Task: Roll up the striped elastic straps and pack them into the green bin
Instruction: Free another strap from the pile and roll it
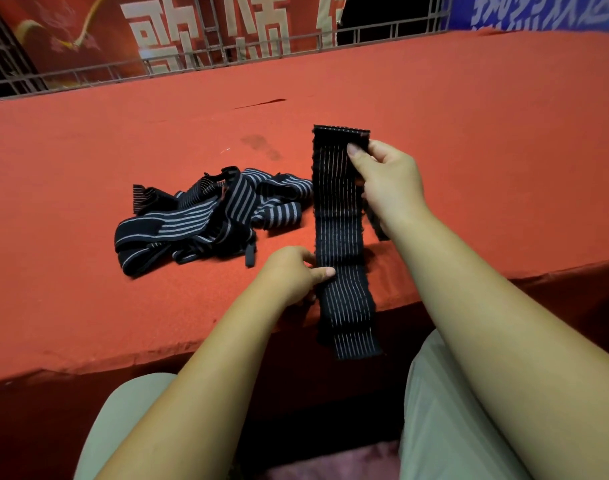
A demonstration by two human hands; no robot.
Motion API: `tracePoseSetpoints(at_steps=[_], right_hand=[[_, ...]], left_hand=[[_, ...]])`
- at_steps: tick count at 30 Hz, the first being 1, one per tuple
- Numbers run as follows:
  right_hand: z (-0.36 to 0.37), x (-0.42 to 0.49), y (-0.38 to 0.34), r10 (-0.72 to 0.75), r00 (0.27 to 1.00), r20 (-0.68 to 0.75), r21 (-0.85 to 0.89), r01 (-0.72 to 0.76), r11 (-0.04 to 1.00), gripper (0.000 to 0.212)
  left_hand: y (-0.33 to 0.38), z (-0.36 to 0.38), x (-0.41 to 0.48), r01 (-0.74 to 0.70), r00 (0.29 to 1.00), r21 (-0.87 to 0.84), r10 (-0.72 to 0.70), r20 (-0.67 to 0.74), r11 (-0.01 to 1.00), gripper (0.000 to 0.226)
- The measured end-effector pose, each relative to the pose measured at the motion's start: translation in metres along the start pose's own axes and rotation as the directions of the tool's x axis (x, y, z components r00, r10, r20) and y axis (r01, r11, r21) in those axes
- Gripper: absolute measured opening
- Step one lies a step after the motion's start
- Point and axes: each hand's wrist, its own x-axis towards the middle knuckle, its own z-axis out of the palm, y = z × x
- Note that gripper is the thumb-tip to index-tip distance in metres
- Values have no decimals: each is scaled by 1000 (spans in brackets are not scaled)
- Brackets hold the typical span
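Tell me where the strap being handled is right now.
Head view, right of centre: the striped strap hangs over the near edge of the red table, right hand pinching its top, left hand its middle, just right of the strap pile.

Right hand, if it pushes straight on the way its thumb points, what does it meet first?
The way looks free: the right hand, pinching the top of the held strap, points out over the red table. The strap pile lies left of that line, though depth is unclear.

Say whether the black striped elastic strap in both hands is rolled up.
No, the striped strap hangs flat between right hand and left hand.
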Motion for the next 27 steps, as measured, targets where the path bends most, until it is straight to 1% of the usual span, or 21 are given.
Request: tracePoseSetpoints(at_steps=[2,5,8,10,13,15,17,20,21,24,27], right_hand=[[-2,0,-6,-16,1000,-4,-4,16,1000,12],[-6,-1,-22,-40,999,-18,7,40,999,13],[-8,-3,-42,-69,998,-11,15,70,997,13],[-9,-5,-56,-79,997,0,32,78,996,14],[-9,-7,-79,-109,994,14,31,108,994,17],[-7,-8,-93,-131,991,37,34,130,991,18],[-4,-11,-107,-143,987,70,32,141,990,19],[1,-13,-124,-169,980,101,6,169,986,32],[2,-14,-129,-184,977,103,-4,186,983,33],[4,-17,-139,-226,968,108,-4,228,974,25],[6,-20,-140,-236,966,104,-6,238,971,17]], left_hand=[[-2,-2,-1,-29,999,-42,30,25,999,19],[-3,-5,-5,-35,998,-145,41,43,989,25],[1,-10,-14,-78,994,-256,96,56,964,29],[6,-16,-23,-119,989,-309,141,50,944,30],[11,-27,-36,-194,978,-331,209,11,924,31],[15,-33,-44,-222,970,-374,242,8,900,27],[19,-38,-52,-232,960,-435,277,43,870,20],[19,-45,-62,-232,953,-431,293,80,872,35],[18,-48,-64,-232,952,-436,296,84,870,38],[18,-53,-74,-208,940,-511,315,132,834,44],[17,-57,-85,-173,927,-552,324,188,816,52]])
